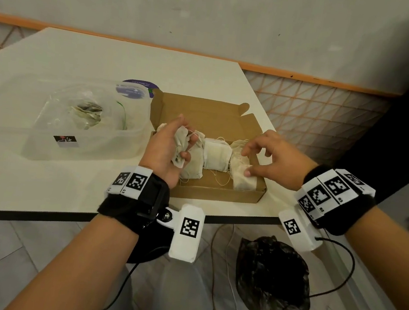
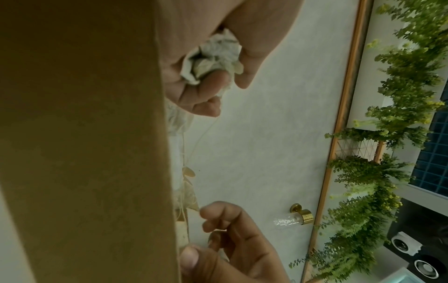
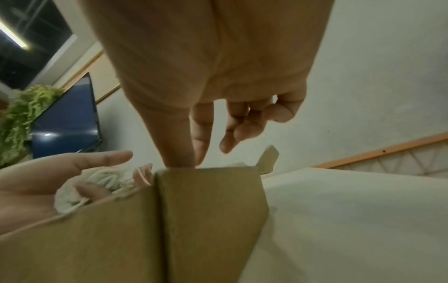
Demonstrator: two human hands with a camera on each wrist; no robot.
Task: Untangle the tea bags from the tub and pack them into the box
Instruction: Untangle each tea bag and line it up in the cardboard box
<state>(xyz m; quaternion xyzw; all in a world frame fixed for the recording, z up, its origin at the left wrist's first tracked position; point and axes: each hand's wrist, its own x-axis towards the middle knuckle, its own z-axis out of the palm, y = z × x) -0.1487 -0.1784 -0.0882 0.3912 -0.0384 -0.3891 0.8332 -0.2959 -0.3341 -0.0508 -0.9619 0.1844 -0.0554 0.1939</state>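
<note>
My left hand [image 1: 173, 148] hovers over the left end of the open cardboard box [image 1: 219, 191] and grips a crumpled clump of tea bags [image 1: 180, 143] with trailing strings; the clump [image 2: 213, 55] shows in the left wrist view too. Three flat tea bags lie side by side in the box: left [image 1: 193, 166], middle [image 1: 217, 156], right [image 1: 242, 181]. My right hand [image 1: 259, 158] is over the right end, thumb and index tip touching the right tea bag, other fingers loosely bent. The clear plastic tub [image 1: 46, 147] at left holds more tangled tea bags [image 1: 87, 113].
A purple round lid [image 1: 135, 88] lies behind the tub. The box sits near the table's front edge [image 1: 64, 216] and right corner. Below on the floor are a black plastic bag [image 1: 270, 279] and loose cables [image 1: 336, 284].
</note>
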